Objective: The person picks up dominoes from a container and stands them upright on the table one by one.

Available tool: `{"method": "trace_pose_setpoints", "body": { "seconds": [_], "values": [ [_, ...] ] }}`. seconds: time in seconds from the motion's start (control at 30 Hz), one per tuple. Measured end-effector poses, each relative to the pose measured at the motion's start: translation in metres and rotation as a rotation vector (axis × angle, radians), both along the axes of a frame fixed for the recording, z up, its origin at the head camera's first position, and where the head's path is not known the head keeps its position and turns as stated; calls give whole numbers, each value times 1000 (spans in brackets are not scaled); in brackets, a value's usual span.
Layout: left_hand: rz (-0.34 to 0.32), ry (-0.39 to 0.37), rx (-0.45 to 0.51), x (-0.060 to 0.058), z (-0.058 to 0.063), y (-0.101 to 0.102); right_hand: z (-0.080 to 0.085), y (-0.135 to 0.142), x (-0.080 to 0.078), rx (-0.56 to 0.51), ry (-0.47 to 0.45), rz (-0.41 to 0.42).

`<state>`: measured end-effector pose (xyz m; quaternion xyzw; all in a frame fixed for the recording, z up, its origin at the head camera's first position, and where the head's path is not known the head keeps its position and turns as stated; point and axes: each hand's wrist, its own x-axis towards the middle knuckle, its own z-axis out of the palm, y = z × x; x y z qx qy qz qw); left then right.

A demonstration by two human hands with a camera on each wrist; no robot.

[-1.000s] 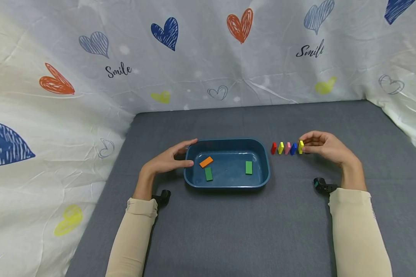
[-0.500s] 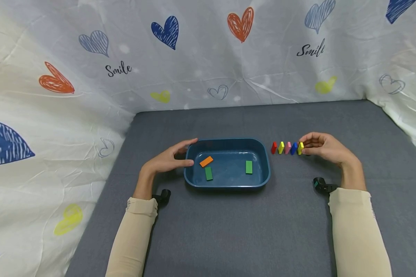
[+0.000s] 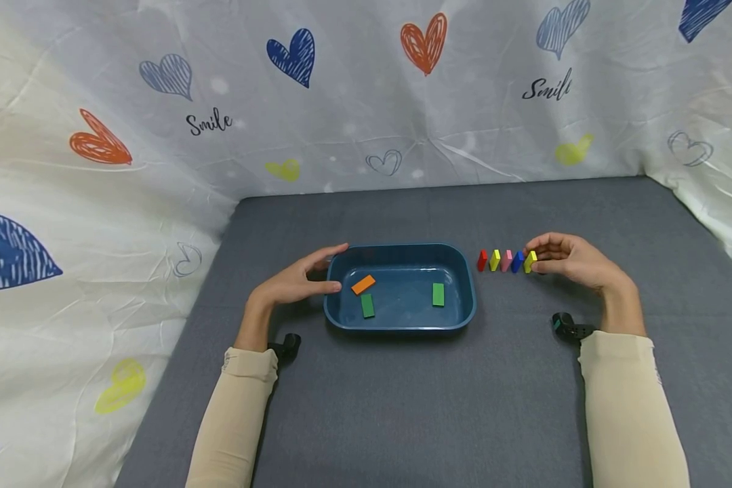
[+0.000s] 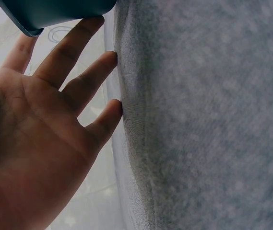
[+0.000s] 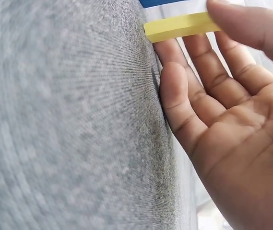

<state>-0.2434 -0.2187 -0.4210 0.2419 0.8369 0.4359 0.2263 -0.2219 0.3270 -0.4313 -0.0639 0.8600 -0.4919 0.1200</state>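
Observation:
In the head view, my right hand pinches a yellow domino at the right end of a short row. The right wrist view shows the thumb on one side of this yellow domino and fingers behind it. Left of it stand a blue domino, a pink domino, another yellow domino and a red domino, upright and slightly apart. My left hand rests against the left end of a blue tray, thumb over the rim. Its fingers look spread and nearly straight in the left wrist view.
Inside the tray lie an orange domino, a green domino and another green domino. Grey cloth covers the table. A white curtain printed with hearts hangs behind and at the left.
The pinched yellow domino has shifted very slightly toward the near side, along with the right fingers. My left hand, the tray and the other dominoes stay where they were.

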Motion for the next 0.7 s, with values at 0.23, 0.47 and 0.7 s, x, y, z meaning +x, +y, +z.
{"method": "trace_pose_setpoints", "body": {
  "seconds": [0.23, 0.47, 0.7],
  "values": [
    [-1, 2, 1, 0, -1, 0, 14, -8, 1, -110, 121, -73],
    [-4, 2, -2, 0, 0, 1, 47, -33, 6, -291, 224, 19],
    [-6, 3, -5, 1, 1, 1, 77, -80, 14, -154, 60, 263]
  ]
}}
